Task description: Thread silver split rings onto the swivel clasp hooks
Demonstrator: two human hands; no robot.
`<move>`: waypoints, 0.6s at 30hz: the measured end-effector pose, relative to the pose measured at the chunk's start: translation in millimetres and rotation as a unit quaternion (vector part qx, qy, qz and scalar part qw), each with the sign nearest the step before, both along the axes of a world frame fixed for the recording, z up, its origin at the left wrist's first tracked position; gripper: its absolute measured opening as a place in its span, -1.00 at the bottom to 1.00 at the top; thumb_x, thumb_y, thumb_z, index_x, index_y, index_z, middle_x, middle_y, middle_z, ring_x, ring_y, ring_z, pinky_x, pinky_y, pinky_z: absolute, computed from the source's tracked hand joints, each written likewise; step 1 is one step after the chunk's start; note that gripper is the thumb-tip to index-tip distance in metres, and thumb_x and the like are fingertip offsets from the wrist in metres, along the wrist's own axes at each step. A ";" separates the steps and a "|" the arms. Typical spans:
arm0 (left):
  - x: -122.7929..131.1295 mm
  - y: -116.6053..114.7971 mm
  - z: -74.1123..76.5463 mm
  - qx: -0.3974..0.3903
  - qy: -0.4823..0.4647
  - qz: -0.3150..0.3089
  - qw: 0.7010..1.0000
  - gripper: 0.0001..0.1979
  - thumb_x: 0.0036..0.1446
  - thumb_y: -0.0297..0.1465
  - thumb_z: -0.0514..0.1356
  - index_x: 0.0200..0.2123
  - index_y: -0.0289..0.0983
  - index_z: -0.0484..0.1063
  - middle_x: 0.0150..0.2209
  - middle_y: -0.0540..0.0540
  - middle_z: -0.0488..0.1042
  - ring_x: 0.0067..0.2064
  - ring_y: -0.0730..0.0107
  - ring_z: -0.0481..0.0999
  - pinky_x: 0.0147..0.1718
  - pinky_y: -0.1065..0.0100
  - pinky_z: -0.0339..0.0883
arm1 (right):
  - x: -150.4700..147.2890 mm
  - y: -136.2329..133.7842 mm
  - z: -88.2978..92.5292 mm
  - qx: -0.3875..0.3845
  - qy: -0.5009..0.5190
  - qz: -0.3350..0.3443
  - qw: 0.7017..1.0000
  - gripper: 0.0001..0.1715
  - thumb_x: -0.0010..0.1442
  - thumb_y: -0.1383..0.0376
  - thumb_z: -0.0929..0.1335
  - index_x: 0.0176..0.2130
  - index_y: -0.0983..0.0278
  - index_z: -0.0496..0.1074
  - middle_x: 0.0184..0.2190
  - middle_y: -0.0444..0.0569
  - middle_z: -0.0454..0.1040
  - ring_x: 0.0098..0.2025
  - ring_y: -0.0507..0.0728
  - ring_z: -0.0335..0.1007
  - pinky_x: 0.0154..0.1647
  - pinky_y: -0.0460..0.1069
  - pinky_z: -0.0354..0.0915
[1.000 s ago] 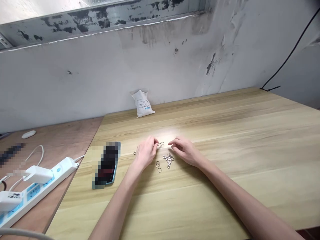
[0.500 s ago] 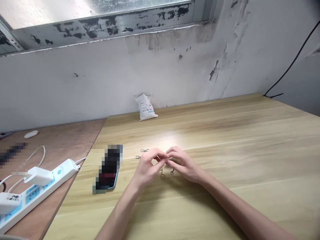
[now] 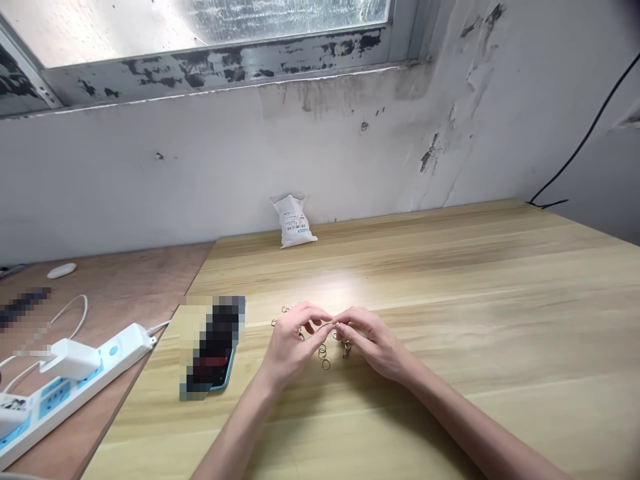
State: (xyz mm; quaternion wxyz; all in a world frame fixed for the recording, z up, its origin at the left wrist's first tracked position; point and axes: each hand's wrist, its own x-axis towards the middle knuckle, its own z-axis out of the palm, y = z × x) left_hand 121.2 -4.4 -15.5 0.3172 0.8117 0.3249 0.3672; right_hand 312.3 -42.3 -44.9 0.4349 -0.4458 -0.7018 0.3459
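Observation:
My left hand and my right hand meet at the fingertips above the light wood table. Between their fingertips is a tiny shiny metal ring, partly hidden. Small metal split rings lie on the wood just below my fingers. A metal clasp sits under my right hand, partly covered. Further small metal pieces lie beyond my left fingers, and another lies to their left.
A phone in a blue case, mostly blurred out, lies left of my hands. A white sachet leans against the stained wall. A white power strip with plugs rests on a lower brown board. A black cable runs down the wall.
My hands have moved from slightly apart to fingertips touching, now over the metal pieces. The view has tilted upward, showing more window, and the metal clasps are now mostly covered.

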 end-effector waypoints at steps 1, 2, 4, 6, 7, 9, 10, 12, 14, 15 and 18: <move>-0.5 0.7 -0.1 0.019 0.012 -0.003 1.000 -0.89 0.20 -0.46 0.20 -0.26 -0.21 0.54 -0.27 -0.07 0.56 -0.26 0.39 0.52 -0.32 0.38 0.41 | -0.3 -0.4 -0.1 0.012 -0.018 -0.004 1.000 -0.64 0.37 0.06 0.23 -0.15 0.19 0.51 -0.39 -0.05 0.51 -0.27 0.12 0.39 -0.15 0.03 0.27; -1.1 1.5 -0.6 0.044 0.024 -0.007 0.999 -0.87 0.20 -0.48 0.20 -0.26 -0.20 0.55 -0.26 -0.08 0.56 -0.22 0.36 0.52 -0.28 0.35 0.41 | -0.5 -0.7 -0.2 0.018 -0.032 -0.006 0.999 -0.64 0.38 0.07 0.23 -0.14 0.18 0.51 -0.41 -0.06 0.51 -0.27 0.13 0.38 -0.13 0.04 0.25; -2.3 3.3 -2.3 0.099 0.046 -0.013 0.994 -0.85 0.19 -0.50 0.18 -0.26 -0.20 0.55 -0.25 -0.09 0.55 -0.19 0.34 0.51 -0.21 0.30 0.41 | -1.0 -0.9 -0.3 0.016 -0.040 -0.004 0.999 -0.64 0.39 0.08 0.22 -0.14 0.17 0.52 -0.42 -0.08 0.52 -0.30 0.12 0.39 -0.10 0.04 0.23; -3.4 4.9 -4.8 0.144 0.069 -0.015 0.987 -0.84 0.19 -0.50 0.18 -0.25 -0.19 0.55 -0.24 -0.09 0.53 -0.18 0.32 0.49 -0.21 0.28 0.41 | -1.2 -0.6 -0.1 0.006 -0.028 0.002 1.000 -0.62 0.39 0.08 0.21 -0.16 0.18 0.52 -0.42 -0.09 0.52 -0.36 0.09 0.39 -0.11 0.03 0.23; -3.8 5.4 -6.3 0.162 0.080 -0.011 0.983 -0.84 0.19 -0.50 0.18 -0.25 -0.19 0.54 -0.23 -0.09 0.53 -0.17 0.31 0.48 -0.22 0.29 0.41 | -1.3 -0.3 0.0 0.002 -0.020 0.003 1.000 -0.61 0.39 0.07 0.20 -0.17 0.19 0.52 -0.43 -0.09 0.52 -0.38 0.08 0.39 -0.12 0.02 0.24; -3.9 5.9 -9.0 0.193 0.098 0.001 0.976 -0.84 0.19 -0.50 0.17 -0.25 -0.18 0.54 -0.21 -0.09 0.53 -0.15 0.29 0.46 -0.22 0.28 0.40 | -1.6 0.1 0.2 -0.001 -0.017 0.001 1.000 -0.59 0.39 0.05 0.20 -0.22 0.20 0.51 -0.46 -0.10 0.51 -0.41 0.08 0.38 -0.15 0.01 0.25; -3.6 5.8 -10.0 0.207 0.104 0.006 0.973 -0.84 0.20 -0.50 0.17 -0.25 -0.17 0.54 -0.20 -0.09 0.52 -0.14 0.28 0.45 -0.22 0.27 0.40 | -1.8 0.1 0.3 -0.001 -0.021 -0.001 1.000 -0.58 0.39 0.04 0.20 -0.24 0.20 0.51 -0.47 -0.11 0.50 -0.40 0.08 0.38 -0.14 0.01 0.24; -2.6 5.5 -10.9 0.229 0.109 0.014 0.967 -0.84 0.20 -0.50 0.16 -0.26 -0.17 0.53 -0.18 -0.09 0.52 -0.12 0.27 0.45 -0.20 0.27 0.41 | -2.5 -0.2 0.7 0.000 -0.032 -0.009 0.999 -0.58 0.38 0.05 0.20 -0.27 0.20 0.51 -0.48 -0.11 0.50 -0.37 0.10 0.38 -0.12 0.02 0.23; -1.7 5.0 -10.6 0.248 0.113 0.017 0.962 -0.85 0.19 -0.51 0.16 -0.27 -0.17 0.52 -0.18 -0.08 0.53 -0.10 0.27 0.44 -0.18 0.27 0.40 | -3.3 -0.6 0.9 -0.005 -0.032 -0.007 0.999 -0.58 0.39 0.06 0.20 -0.25 0.20 0.51 -0.47 -0.11 0.51 -0.38 0.09 0.38 -0.12 0.02 0.23; -1.3 4.6 -10.2 0.256 0.114 0.020 0.960 -0.85 0.18 -0.51 0.17 -0.29 -0.18 0.51 -0.19 -0.08 0.53 -0.10 0.27 0.45 -0.17 0.27 0.40 | -3.5 -0.8 0.9 -0.007 -0.031 -0.002 0.999 -0.59 0.39 0.07 0.19 -0.24 0.20 0.51 -0.47 -0.12 0.51 -0.39 0.08 0.38 -0.14 0.01 0.24; -1.0 3.5 -9.7 0.272 0.129 0.037 0.953 -0.88 0.16 -0.51 0.19 -0.33 -0.19 0.50 -0.19 -0.07 0.54 -0.08 0.23 0.45 -0.14 0.23 0.36 | -2.7 -0.7 -0.6 0.002 -0.049 -0.005 0.999 -0.64 0.38 0.10 0.22 -0.21 0.18 0.53 -0.48 -0.12 0.52 -0.37 0.10 0.39 -0.14 0.02 0.24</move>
